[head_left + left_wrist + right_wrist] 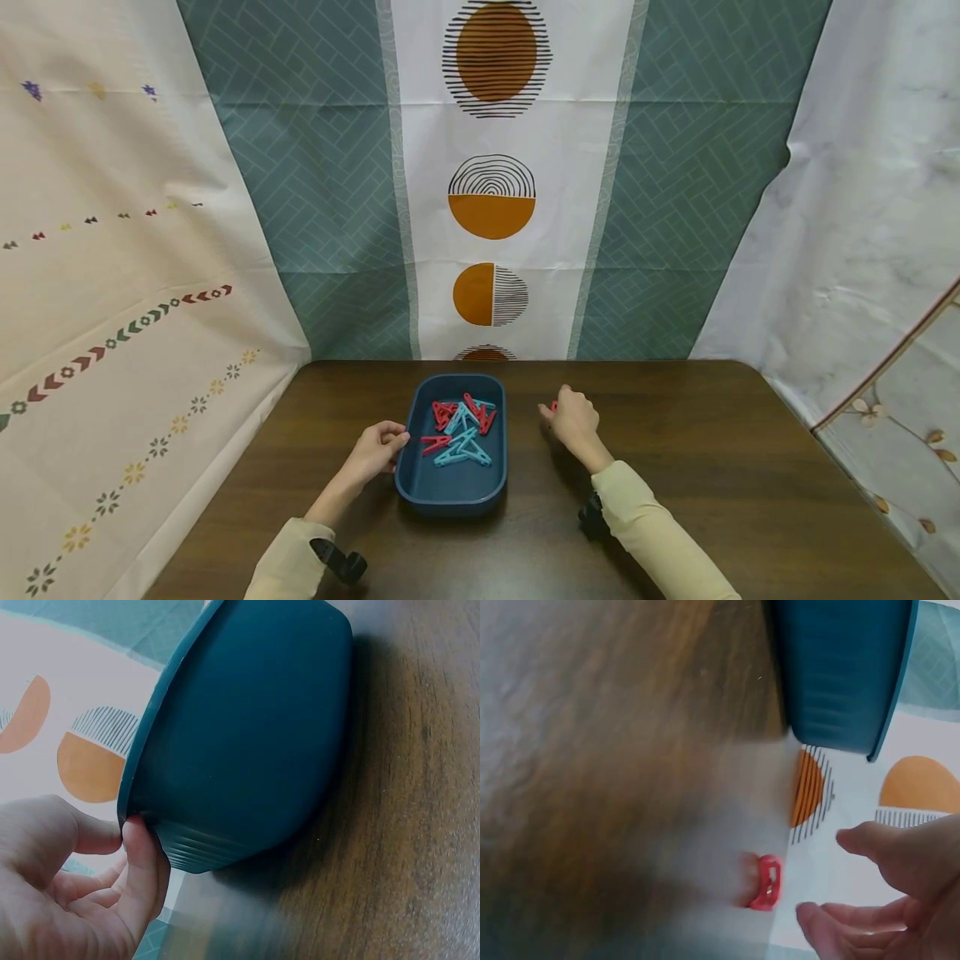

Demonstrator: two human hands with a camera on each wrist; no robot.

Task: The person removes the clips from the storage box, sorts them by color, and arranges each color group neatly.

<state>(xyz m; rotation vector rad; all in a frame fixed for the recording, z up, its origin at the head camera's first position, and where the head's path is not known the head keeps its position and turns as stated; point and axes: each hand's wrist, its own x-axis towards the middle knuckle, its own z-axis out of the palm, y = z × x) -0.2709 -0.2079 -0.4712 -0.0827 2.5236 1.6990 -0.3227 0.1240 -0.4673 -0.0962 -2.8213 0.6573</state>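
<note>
Your R grip (576,422) is open, thumb and fingertips apart just beside the red clip (768,883); no contact visible in the R wrist view. Your L grip (381,448) is pinching the rim of the blue bin (459,485), thumb vs. fingers. To do the pick-up well, I'd keep that L pinch light, just enough to steady the bin w/o tipping it. W/ your R, go low & centre the clip btwn thumb & index, then close gently; a hard squeeze on the ends might spring it or flick it away. Re loc: clip looks to be on the dark wood worktop (697,467), right of the bin & well apart from it. Looks-wise: small, glossy, bright red, narrow end showing in the wrist view w/ a pale glint mid-body; its other side is blurred, & from the head view your R covers most of it. Inside the bin, similar red clips (472,406) & light-blue clips (478,454) lie jumbled, some overlapping.
</note>
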